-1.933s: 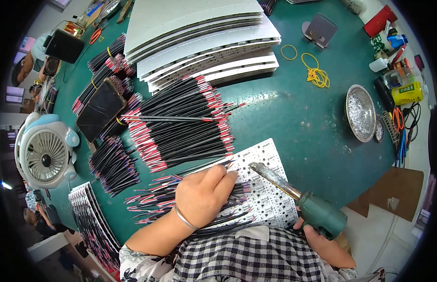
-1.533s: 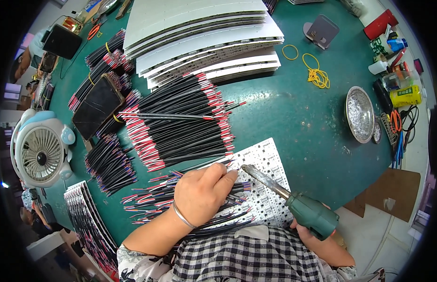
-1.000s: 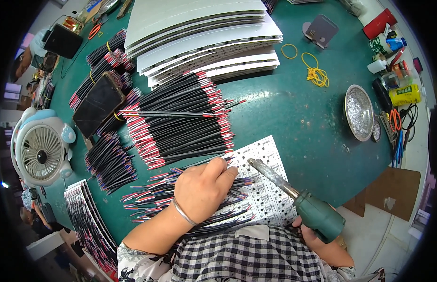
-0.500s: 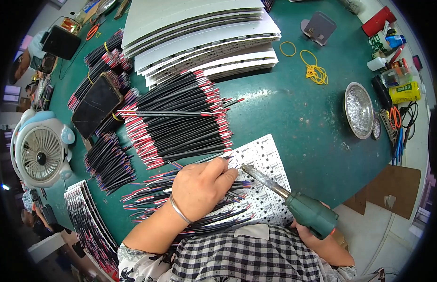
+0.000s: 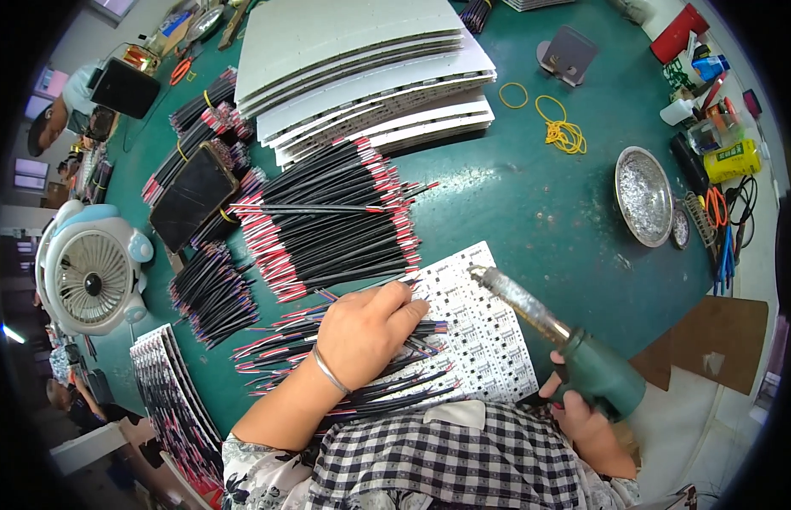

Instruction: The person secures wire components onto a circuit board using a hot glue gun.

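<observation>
My right hand [image 5: 586, 421] grips the green body of a soldering gun [image 5: 603, 374]. Its metal barrel slants up and left, with the tip over a white circuit board [image 5: 489, 314], above its surface as far as I can tell. My left hand [image 5: 370, 327], a bracelet at its wrist, is closed over the board's left part, thumb and fingers pinched on a thin wire mostly hidden beneath them. Black wires [image 5: 387, 391] with red, white and blue ends lie across the board's left side and run under that hand and forearm.
Beyond my left hand lies a wide bundle of black wires [image 5: 344, 221]. Stacked white panels [image 5: 361, 59] stand at the back. A phone [image 5: 191, 195] rests on tied wire bundles. A fan [image 5: 93, 280] is at left, a metal bowl [image 5: 623, 191] at right, yellow rubber bands [image 5: 564, 136] behind.
The soldering gun has moved right and upward, its tip drawn away from my left fingers. My left hand stays pinched in nearly the same place on the board. The view has shifted slightly.
</observation>
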Demonstrator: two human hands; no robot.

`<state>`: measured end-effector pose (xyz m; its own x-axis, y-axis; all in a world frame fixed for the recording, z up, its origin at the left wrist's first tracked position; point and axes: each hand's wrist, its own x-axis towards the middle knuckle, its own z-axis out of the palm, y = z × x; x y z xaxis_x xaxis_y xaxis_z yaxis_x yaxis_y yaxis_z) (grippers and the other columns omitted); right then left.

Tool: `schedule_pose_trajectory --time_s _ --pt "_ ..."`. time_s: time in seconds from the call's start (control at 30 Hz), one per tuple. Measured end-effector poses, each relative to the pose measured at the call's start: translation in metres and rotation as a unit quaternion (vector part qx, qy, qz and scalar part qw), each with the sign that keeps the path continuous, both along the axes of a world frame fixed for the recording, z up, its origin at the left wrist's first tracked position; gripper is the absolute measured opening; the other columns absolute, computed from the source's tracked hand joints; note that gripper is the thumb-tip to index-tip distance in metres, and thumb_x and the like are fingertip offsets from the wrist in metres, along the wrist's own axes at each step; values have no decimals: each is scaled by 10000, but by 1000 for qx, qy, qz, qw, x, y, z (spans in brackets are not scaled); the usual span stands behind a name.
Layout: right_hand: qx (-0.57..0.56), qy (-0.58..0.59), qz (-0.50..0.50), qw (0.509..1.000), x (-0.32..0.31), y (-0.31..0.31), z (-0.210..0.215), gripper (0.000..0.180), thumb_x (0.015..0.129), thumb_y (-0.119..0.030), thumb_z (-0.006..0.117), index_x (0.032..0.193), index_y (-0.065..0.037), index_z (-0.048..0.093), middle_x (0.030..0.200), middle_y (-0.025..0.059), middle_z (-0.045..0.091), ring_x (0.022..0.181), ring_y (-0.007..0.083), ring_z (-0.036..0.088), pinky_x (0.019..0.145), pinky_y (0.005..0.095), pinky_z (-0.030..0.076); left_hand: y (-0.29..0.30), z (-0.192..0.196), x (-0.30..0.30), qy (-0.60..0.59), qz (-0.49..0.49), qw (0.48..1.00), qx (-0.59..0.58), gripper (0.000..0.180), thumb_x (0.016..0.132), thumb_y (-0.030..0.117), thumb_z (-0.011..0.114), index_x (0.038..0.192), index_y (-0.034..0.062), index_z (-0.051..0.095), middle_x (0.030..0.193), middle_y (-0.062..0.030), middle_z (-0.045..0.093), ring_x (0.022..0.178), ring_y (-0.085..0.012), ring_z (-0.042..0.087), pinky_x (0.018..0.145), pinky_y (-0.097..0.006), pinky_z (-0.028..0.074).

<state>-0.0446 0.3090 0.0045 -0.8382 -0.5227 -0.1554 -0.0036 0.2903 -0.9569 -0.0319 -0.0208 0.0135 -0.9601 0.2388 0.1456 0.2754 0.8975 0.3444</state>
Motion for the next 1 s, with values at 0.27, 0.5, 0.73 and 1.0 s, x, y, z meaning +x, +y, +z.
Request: schedule_pose_trajectory --time_s 0.27,0.5,0.73,1.0 --pt "-157 -54 -115 979 11 2 -15 559 859 -251 630 1278 57 427 1155 197 586 683 189 609 593 282 486 14 46 15 -48 64 993 89 374 647 159 752 956 77 558 748 -63 543 572 -253 575 505 -361 452" --pt "-39 -50 4 998 4 10 4 292 829 -104 627 1094 15 600 933 93 685 788 144 679 684 272 535 25 3 16 -40 48 997 35 441 550 20 709 967 111 596 868 -44 573 662 -229 604 551 -322 495" --pt "-22 -30 86 996 -7 7 19 301 801 -33 624 1091 39 591 900 99 673 740 158 676 678 287 546 24 -3 15 -23 52 998 22 492 502 51 729 983 128 653 774 -28 529 594 -206 577 486 -319 463" --pt "36 -118 34 992 8 -5 14 286 791 -36 612 1071 21 617 924 128 651 755 214 666 695 327 534 20 -5 18 -13 40 999 20 510 499 77 736 1003 140 689 774 -17 516 566 -189 543 473 -307 448"
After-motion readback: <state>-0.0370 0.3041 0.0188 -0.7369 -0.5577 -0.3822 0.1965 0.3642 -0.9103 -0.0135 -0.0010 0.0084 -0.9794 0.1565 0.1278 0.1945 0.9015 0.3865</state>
